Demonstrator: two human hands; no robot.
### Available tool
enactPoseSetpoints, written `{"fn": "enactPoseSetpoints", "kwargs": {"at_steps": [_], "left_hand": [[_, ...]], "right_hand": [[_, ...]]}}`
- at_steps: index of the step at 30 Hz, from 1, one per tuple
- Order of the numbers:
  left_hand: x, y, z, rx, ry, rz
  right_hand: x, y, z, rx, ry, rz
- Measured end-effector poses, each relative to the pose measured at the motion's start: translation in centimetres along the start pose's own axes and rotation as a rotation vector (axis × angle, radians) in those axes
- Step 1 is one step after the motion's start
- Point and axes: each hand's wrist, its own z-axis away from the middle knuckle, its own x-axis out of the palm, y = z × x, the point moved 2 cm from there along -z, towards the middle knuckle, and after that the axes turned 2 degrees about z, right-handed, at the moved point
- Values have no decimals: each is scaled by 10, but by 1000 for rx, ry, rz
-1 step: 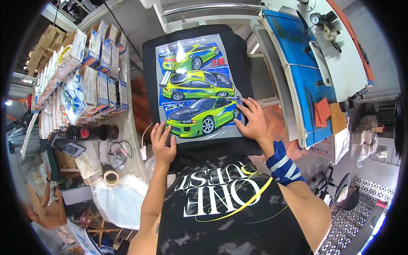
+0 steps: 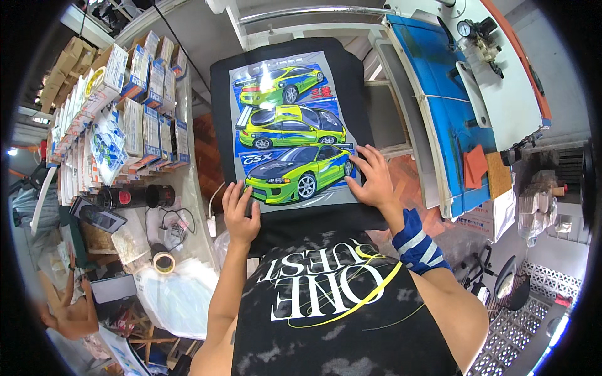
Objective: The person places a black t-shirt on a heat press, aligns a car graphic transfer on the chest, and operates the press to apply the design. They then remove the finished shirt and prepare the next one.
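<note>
A glossy print of three green and blue cars [image 2: 291, 128] on a grey background lies face up on black cloth [image 2: 221, 94]. The cloth is spread over a flat support that it mostly hides. At the print's lower left corner, my left hand [image 2: 241, 216] rests with its fingers stretched forward, fingertips on the edge. My right hand [image 2: 376, 178] lies at the lower right edge, fingers apart and thumb touching the print's side. Neither hand grasps anything. A blue band with pale stripes [image 2: 419, 241] wraps my right arm near the elbow.
Left stands a table with stacked boxes [image 2: 144, 131], a roll of tape [image 2: 163, 262], and clear plastic sheets [image 2: 172, 294]. To the right is a machine with a blue pad [image 2: 439, 106] and a pressure gauge [image 2: 464, 28]. Another person's arm [image 2: 69, 310] shows at lower left.
</note>
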Motion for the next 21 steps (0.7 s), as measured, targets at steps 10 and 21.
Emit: {"fn": "enactPoseSetpoints", "kwargs": {"at_steps": [10,21], "left_hand": [[3,-3,-6,9,2,-11],[3,0,-9,0,-2,-26]], "right_hand": [[-1,2,-7,4,3,-5],[-2,2,-8,1,15,-10]]}}
